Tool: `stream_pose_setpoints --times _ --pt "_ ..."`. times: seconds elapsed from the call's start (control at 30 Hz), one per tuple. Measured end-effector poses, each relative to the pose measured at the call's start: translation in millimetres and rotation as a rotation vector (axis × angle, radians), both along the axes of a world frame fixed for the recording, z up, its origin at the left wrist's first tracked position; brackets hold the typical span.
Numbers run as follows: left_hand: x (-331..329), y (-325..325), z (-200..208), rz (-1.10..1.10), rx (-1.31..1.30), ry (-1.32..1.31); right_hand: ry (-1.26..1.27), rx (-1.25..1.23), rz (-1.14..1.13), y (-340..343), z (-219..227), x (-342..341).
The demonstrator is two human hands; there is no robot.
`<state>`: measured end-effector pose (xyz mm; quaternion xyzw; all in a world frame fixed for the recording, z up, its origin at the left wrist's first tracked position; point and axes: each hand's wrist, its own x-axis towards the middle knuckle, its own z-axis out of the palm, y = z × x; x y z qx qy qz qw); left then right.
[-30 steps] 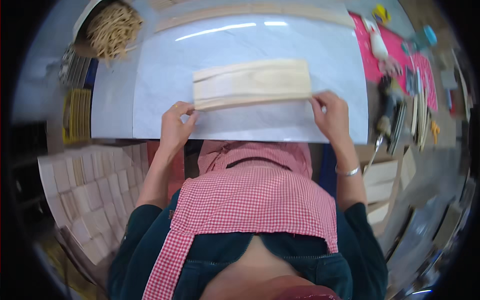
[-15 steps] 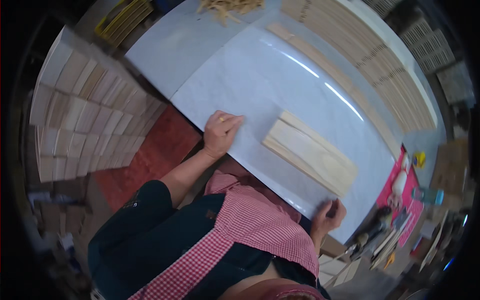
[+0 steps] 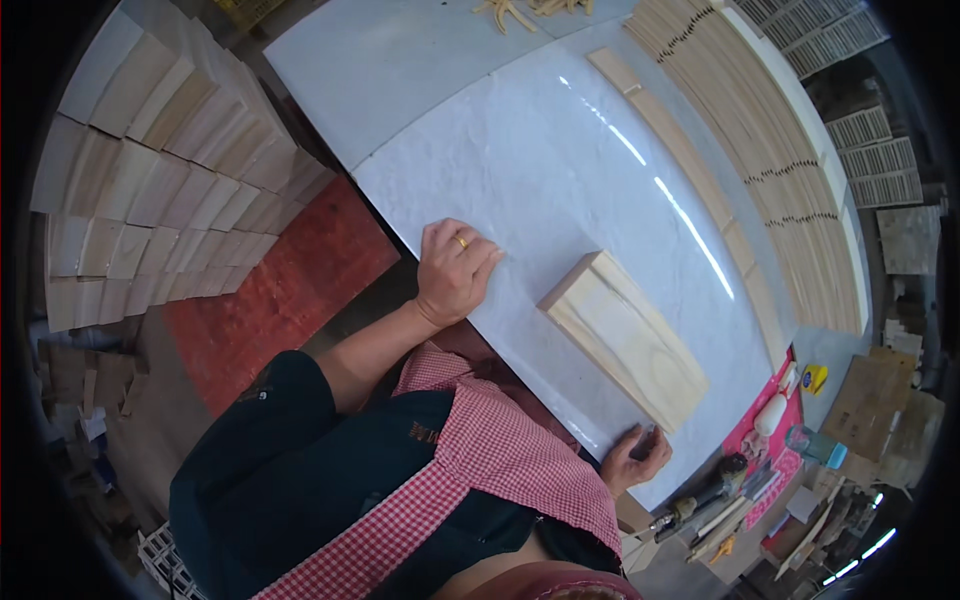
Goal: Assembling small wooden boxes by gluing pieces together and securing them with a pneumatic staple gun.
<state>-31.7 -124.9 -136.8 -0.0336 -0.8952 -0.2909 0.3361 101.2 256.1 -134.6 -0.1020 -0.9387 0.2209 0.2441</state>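
Observation:
A thick, pale wooden block (image 3: 630,340), long and rectangular, lies slantwise on the white tabletop (image 3: 520,150). My left hand (image 3: 457,272) rests at the table's near edge, left of the block and apart from it. Its fingers are bent and pressed together, and whatever may be under them is hidden. A ring circles one finger. Close by the block's near right end, my right hand (image 3: 635,458) curls its thumb and fingers around a dark patch that I cannot make out.
Stacked wooden pieces (image 3: 150,190) rise at the left above a red board (image 3: 290,290). Long slats (image 3: 740,130) line the far right edge, beside a narrow strip (image 3: 690,160). A white bottle (image 3: 772,412), a jar (image 3: 815,447) and tools crowd the right corner. Shavings (image 3: 505,14) lie at the back.
The view has shifted, so the table and stacks sit differently in the picture. Both hands stay near the table's front edge, and the block remains lying between them.

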Motion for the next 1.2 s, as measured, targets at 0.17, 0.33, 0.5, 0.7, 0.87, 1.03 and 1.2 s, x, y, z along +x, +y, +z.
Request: stream_pose_setpoints --times 0.17,0.33,0.5,0.7,0.87,1.03,1.2 --pt "1 -3 1 0.013 -0.015 -0.008 -0.010 0.012 -0.001 -2 1 -1" --pt "0 -1 -6 0.023 -0.026 0.025 0.013 0.044 -0.001 1 -1 -4" --pt "0 -8 -11 0.018 -0.032 0.020 0.053 0.071 0.015 -4 -7 -11" --pt "-4 -12 -15 -0.019 -0.036 0.024 0.093 0.033 -0.018 -10 -7 -11" --pt "-3 -5 -8 -0.006 0.008 0.055 0.119 0.065 0.001 -7 -7 -8" --pt "-2 -7 -14 0.028 0.028 0.048 0.150 0.081 0.020 -5 -12 -7" --pt "-13 -14 -35 0.046 -0.108 -0.032 0.119 0.130 -0.023 4 -21 -7"
